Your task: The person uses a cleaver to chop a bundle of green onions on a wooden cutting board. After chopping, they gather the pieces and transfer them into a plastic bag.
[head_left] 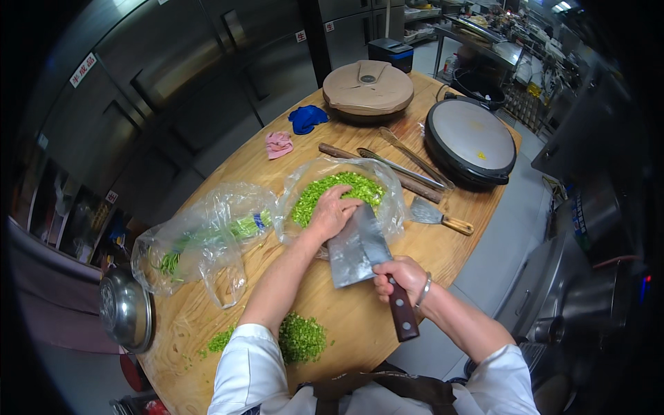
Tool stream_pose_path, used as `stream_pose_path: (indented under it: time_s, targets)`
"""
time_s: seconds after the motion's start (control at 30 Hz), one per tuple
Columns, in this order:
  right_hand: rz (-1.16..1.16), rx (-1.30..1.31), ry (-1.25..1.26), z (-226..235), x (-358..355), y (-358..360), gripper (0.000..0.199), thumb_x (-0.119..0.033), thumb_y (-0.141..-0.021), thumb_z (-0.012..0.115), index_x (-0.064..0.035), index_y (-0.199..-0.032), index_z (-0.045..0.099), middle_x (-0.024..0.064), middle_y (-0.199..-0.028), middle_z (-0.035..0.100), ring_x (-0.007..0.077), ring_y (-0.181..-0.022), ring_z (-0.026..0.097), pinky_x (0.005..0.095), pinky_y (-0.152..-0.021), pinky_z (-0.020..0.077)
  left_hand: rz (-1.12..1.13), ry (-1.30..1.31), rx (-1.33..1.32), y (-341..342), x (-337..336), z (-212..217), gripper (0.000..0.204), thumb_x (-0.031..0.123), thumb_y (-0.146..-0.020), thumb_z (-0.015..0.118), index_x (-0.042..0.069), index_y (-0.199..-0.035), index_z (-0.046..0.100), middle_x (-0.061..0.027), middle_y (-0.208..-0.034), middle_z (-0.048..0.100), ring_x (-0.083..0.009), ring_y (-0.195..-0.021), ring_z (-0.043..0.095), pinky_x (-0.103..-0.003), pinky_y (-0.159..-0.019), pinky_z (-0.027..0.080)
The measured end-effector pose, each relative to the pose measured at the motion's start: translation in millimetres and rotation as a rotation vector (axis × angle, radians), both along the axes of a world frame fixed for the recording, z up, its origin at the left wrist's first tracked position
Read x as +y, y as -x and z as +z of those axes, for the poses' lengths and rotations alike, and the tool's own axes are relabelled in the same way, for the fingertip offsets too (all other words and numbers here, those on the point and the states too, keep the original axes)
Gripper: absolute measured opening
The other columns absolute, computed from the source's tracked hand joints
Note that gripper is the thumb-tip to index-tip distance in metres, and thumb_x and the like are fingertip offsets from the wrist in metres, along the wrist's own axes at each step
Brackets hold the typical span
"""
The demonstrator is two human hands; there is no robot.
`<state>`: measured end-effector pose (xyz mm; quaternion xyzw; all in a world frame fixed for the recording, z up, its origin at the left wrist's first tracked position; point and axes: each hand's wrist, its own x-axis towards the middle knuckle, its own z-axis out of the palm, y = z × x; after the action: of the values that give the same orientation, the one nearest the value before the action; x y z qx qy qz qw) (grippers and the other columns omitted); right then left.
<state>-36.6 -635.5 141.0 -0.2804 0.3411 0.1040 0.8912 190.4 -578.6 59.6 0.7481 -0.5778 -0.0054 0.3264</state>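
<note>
My right hand [403, 278] grips a cleaver [357, 250] by its brown riveted handle, with the broad blade tilted toward a round container lined with a clear plastic bag [395, 200]. Chopped scallions [360, 185] fill the container. My left hand [334, 213] is over them, fingers stretched out beside the far end of the blade and holding nothing I can see. More chopped scallions [302, 337] lie in a pile on the near part of the table, partly behind my left forearm. A clear bag of whole scallions [200, 238] rests to the left.
The wooden table [415, 266] also holds a scraper [443, 216], a rolling pin [339, 151], tongs [401, 168], a wooden stick [415, 155], pink [279, 144] and blue cloths [308, 119]. Two round electric griddles [368, 86] [472, 135] stand behind. A metal bowl [126, 309] tilts at the left edge.
</note>
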Motion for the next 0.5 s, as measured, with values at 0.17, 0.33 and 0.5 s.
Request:
stream_pose_path:
  time_s: [0.17, 0.33, 0.5]
  targets:
    - [0.022, -0.022, -0.068, 21.4, -14.6, 24.4, 0.009, -0.004, -0.082, 0.051, -0.0053, -0.074, 0.045, 0.0050, -0.056, 0.048, 0.0128, -0.041, 0.044, 0.0284, -0.039, 0.0380, 0.375, 0.112, -0.275, -57.6, -5.9, -5.9, 0.011, 0.015, -0.077, 0.060, 0.008, -0.081, 0.067, -0.0154, -0.096, 0.061, -0.0325, -0.090, 0.057, -0.042, -0.078, 0.044]
    - [0.049, 0.009, 0.127, 11.1, 2.0, 39.5, 0.007, -0.005, -0.082, 0.051, -0.0038, -0.077, 0.046, 0.0050, -0.052, 0.046, 0.0129, -0.038, 0.043, 0.0283, -0.037, 0.0371, 0.491, 0.075, -0.105, -29.0, 29.2, 28.1, 0.017, 0.016, -0.081, 0.056, 0.003, -0.071, 0.063, -0.0184, -0.072, 0.060, -0.0371, -0.066, 0.057, -0.043, -0.061, 0.046]
    - [0.113, -0.130, 0.332, -8.3, 28.9, 101.5, 0.013, -0.009, -0.084, 0.052, 0.0000, -0.076, 0.046, 0.0055, -0.047, 0.045, 0.0136, -0.033, 0.041, 0.0267, -0.034, 0.0356, 0.326, 0.187, 0.098, 30.5, 152.9, 54.5, 0.017, 0.017, -0.081, 0.058, 0.002, -0.087, 0.062, -0.0168, -0.089, 0.061, -0.0325, -0.081, 0.058, -0.038, -0.070, 0.046]
